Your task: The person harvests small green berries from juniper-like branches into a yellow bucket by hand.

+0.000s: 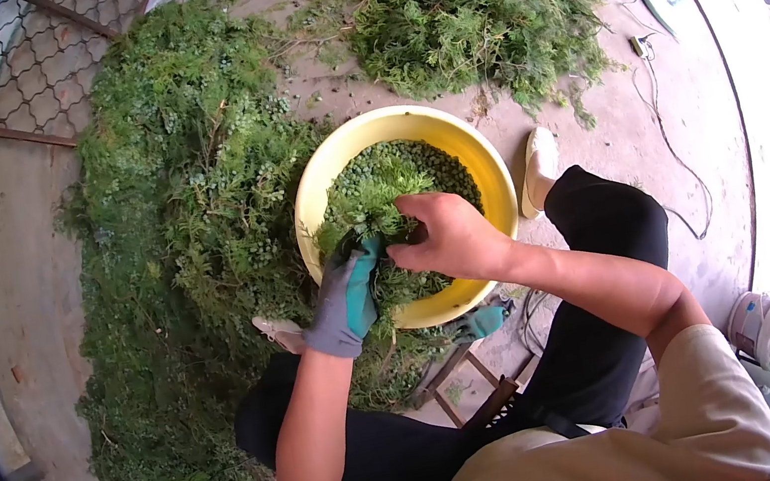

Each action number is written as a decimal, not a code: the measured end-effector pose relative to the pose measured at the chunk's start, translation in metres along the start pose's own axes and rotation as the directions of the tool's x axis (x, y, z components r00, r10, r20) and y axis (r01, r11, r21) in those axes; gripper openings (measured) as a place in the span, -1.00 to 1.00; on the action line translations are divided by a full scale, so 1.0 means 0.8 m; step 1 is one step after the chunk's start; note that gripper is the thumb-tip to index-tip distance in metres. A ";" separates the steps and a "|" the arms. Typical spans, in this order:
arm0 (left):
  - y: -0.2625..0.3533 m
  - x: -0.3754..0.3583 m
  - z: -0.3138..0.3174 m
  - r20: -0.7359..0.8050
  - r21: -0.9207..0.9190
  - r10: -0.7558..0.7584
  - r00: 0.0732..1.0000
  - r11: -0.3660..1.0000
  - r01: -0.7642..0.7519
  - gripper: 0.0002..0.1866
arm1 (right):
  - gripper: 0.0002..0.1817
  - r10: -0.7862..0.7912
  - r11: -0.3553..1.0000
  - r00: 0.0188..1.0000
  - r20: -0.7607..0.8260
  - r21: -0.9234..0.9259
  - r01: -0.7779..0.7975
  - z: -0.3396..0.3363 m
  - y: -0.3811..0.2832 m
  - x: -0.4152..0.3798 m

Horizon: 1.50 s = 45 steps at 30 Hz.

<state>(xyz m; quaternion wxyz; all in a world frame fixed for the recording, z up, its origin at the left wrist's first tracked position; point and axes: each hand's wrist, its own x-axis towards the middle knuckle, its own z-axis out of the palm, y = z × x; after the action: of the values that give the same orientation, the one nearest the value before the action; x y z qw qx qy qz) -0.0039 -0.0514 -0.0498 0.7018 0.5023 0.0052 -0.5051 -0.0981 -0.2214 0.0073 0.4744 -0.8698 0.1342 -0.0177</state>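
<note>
My left hand [346,299], in a grey and green work glove, is closed round the stems of a leafy evergreen sprig [369,205]. The sprig is over a round yellow tub [499,184], which holds many small green berry-like cones [444,167]. My bare right hand [453,236] comes in from the right, its fingers curled against the sprig. Thumb and index finger bend round its lower part; the exact contact at the fingertips is hidden. Below the tub's rim lies another green and grey glove [485,322].
A long heap of cut evergreen branches [171,224] lies along the left, against the tub. Another branch pile [481,19] is beyond it. A cable [668,130] runs over the floor at right. A white bucket [761,327] stands at lower right. A shoe [540,165] is beside the tub.
</note>
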 end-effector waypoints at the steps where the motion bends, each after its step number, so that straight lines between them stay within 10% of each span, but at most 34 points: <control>1: 0.000 0.000 -0.002 -0.004 0.000 0.003 1.000 1.000 -0.003 -0.54 | -0.67 -0.004 1.000 1.000 0.003 0.001 0.004 -0.004 -0.003 0.001; 4: 0.003 -0.001 0.006 0.024 -0.068 0.013 1.000 0.998 -0.011 -0.54 | -0.70 0.173 0.944 0.965 0.196 0.247 -0.220 -0.013 -0.002 0.003; 7: 0.016 -0.008 0.019 0.015 0.014 0.002 1.000 1.000 -0.002 -0.57 | -0.79 0.300 0.427 0.852 0.428 0.739 -0.521 -0.001 0.018 0.012; 18: 0.045 -0.023 0.002 -0.025 0.020 0.035 0.999 0.999 -0.034 -0.57 | -0.89 -0.113 -0.254 0.878 0.465 0.840 -0.478 -0.006 0.057 0.019; 24: 0.036 -0.019 -0.001 -0.033 -0.086 0.053 0.998 0.995 -0.055 -0.57 | -0.78 0.187 0.159 0.837 0.513 0.825 -0.542 -0.010 0.005 0.013; 25: 0.041 -0.019 0.004 -0.063 0.042 -0.012 0.998 0.999 0.015 -0.53 | -0.75 0.160 0.444 0.894 0.419 0.779 -0.444 -0.009 0.004 0.011; 27: 0.027 -0.009 -0.011 -0.015 0.018 0.008 1.000 1.000 -0.007 -0.53 | -0.58 0.140 0.814 0.933 0.333 0.498 -0.300 -0.016 -0.005 0.008; 30: 0.024 -0.010 0.006 -0.012 -0.043 0.024 1.000 0.999 -0.024 -0.55 | -0.51 0.035 0.984 0.981 0.191 0.163 -0.067 -0.005 -0.005 0.002; 38: 0.019 -0.011 0.009 -0.011 -0.016 0.019 1.000 1.000 -0.019 -0.65 | -0.62 -0.039 0.994 0.998 0.045 0.102 0.034 0.007 0.014 0.003; 40: 0.016 -0.012 0.011 0.047 -0.048 0.037 0.998 0.998 -0.035 -0.65 | -0.72 0.222 0.751 0.906 0.361 0.529 -0.395 -0.001 0.015 0.003; 45: 0.020 -0.011 0.022 0.041 0.054 0.054 0.998 0.997 -0.056 -0.67 | -0.79 0.311 0.656 0.855 0.415 0.558 -0.509 -0.023 0.006 0.002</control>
<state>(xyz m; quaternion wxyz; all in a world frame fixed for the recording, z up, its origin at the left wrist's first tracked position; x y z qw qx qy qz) -0.0055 -0.0580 -0.0250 0.7013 0.5112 -0.0361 -0.4955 -0.1001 -0.2395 0.0137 0.7510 -0.5891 0.2452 0.1700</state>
